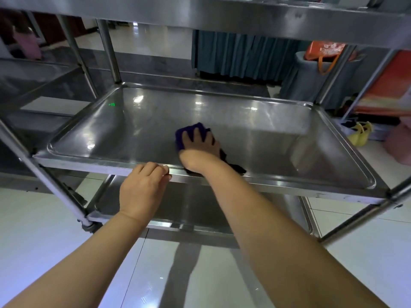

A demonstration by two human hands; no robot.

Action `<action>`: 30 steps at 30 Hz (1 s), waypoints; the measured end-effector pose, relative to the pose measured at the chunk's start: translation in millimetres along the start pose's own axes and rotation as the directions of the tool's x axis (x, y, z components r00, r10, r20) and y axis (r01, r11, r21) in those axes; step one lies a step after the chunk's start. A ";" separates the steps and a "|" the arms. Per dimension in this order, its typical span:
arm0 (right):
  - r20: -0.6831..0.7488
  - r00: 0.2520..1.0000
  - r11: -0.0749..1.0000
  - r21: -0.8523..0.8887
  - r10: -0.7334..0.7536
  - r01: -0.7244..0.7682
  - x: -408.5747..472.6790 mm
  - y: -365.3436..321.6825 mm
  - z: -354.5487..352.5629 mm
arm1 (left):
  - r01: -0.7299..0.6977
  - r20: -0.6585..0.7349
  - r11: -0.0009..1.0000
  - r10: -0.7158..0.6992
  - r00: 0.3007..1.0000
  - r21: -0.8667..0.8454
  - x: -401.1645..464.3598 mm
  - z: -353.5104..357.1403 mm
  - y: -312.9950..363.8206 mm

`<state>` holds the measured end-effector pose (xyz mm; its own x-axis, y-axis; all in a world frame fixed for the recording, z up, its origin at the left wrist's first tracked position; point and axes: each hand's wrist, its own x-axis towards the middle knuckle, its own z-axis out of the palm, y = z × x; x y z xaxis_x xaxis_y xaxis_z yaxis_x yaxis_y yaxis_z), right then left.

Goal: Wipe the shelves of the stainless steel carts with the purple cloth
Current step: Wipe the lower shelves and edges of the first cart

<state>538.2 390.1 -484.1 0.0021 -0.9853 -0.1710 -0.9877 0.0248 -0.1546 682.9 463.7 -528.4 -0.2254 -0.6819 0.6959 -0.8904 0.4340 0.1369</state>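
While a second steel cart [33, 90] sits blurred at far left, the near cart's corner post [44, 174] runs down to a caster [89, 227] on the pale tiled floor [44, 241]. Moving right, the left hand [144, 187] hooks over the front lip of the middle shelf [289, 152], fingers curled round that rim and gripping it. Just beside it, the right hand [200, 145] lies flat on the purple cloth [189, 130], fingers spread and straight, pressing it onto the shelf near the front edge, about mid-width. Cloth peeks out ahead of the fingertips and trails back past the wrist in a dark fold. Below, the bottom shelf [200, 210] shows between the two forearms; above, the top shelf [244, 21] crosses the view. Farther right, behind the cart, hangs a blue-grey curtain [240, 56], then a grey bin [315, 74] with an orange bag [324, 50] on it, and yellow shoes [360, 135] on the floor at the edge.
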 end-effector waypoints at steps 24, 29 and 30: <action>-0.056 0.937 0.930 -0.107 0.346 -0.350 -74.5 283.7 -35.4 | -0.269 0.232 0.959 0.281 0.931 -0.084 25.6 4.9 104.4; -0.075 0.869 0.872 0.028 0.490 -0.489 -74.7 269.7 -30.5 | -0.235 0.212 0.967 0.251 0.945 -0.101 21.8 16.9 117.9; -0.070 0.875 0.877 0.031 0.480 -0.479 -72.2 262.9 -28.5 | -0.232 0.195 0.968 0.246 0.949 -0.093 20.8 19.3 117.5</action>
<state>274.0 462.9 -484.7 -0.4828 -0.8618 -0.1554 -0.8628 0.4985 -0.0838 566.0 489.2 -511.4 -0.5100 -0.6558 0.5566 -0.7735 0.6327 0.0367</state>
